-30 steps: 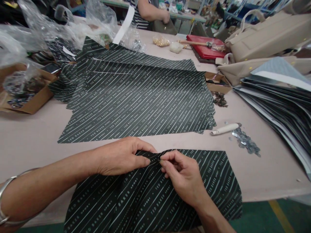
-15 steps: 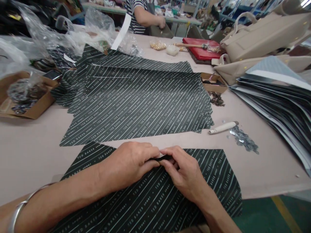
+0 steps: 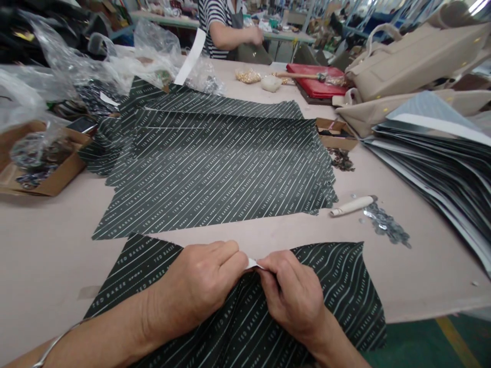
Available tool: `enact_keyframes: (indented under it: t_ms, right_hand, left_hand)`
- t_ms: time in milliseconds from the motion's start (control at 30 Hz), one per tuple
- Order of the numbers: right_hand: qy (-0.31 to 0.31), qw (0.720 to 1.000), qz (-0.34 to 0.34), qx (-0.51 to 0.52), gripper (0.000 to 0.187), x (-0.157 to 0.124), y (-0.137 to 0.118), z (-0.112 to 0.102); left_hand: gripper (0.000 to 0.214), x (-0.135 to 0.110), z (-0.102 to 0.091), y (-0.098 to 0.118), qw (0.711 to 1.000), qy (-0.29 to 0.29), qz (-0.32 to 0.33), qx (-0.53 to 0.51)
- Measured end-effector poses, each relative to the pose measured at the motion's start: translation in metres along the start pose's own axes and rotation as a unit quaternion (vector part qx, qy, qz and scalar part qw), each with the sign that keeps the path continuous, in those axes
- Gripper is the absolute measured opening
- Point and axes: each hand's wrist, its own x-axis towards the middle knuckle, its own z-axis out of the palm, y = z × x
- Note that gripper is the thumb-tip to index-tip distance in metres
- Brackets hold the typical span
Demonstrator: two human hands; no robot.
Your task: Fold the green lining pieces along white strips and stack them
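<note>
A black lining fabric piece with white diagonal stripes and lettering lies at the table's near edge. My left hand is closed on its upper edge, fingers curled. Just to the right, my right hand pinches the same edge between thumb and fingers. A small white strip shows between the two hands; what it belongs to I cannot make out. The cloth puckers below the grip. Beyond the hands lies a stack of matching fabric pieces.
At right are a white pen-like tool, several metal discs, a stack of dark sheets and beige bags. An open cardboard box stands at left. Across the table a person in a striped top handles dark material.
Both hands have moved slightly lower in view and gripped more tightly. The fabric's edge is now pulled up and bunched between them, and the white strip shows more.
</note>
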Motion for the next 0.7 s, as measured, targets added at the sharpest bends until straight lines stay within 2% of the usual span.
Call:
enact_keyframes:
  t_ms: [133,200,267,333,433,500,633,700]
  right_hand:
    - [0.008,0.999,-0.024,-0.020,0.011,0.013,0.006,-0.003]
    - [0.005,0.998,-0.034,-0.045,0.013,0.020,0.012,-0.006]
    - [0.004,0.996,-0.036,-0.081,0.017,0.024,0.020,-0.009]
    - [-0.006,0.993,-0.035,-0.116,0.019,0.022,0.027,-0.011]
    - [-0.033,0.988,-0.038,-0.146,0.018,0.008,0.034,-0.009]
    - [-0.040,0.987,-0.032,-0.154,0.019,-0.003,0.034,-0.007]
    - [-0.063,0.989,0.022,-0.135,0.021,-0.013,0.021,-0.008]
    - [-0.088,0.990,0.052,-0.096,0.021,-0.011,0.016,-0.014]
  left_hand:
    - [0.025,0.007,-0.003,-0.007,0.998,0.040,0.036,0.042]
    - [0.016,0.011,-0.007,-0.014,0.991,0.074,0.066,0.087]
    - [0.018,0.013,-0.011,-0.022,0.980,0.100,0.098,0.142]
    - [0.022,0.011,-0.012,-0.027,0.971,0.097,0.105,0.194]
    - [0.032,0.002,-0.007,-0.026,0.968,0.042,0.066,0.240]
    - [0.036,-0.007,0.001,-0.022,0.970,0.022,0.052,0.236]
    - [0.039,-0.027,0.018,-0.013,0.982,0.039,0.066,0.173]
    - [0.040,-0.037,0.032,-0.016,0.987,0.055,0.055,0.138]
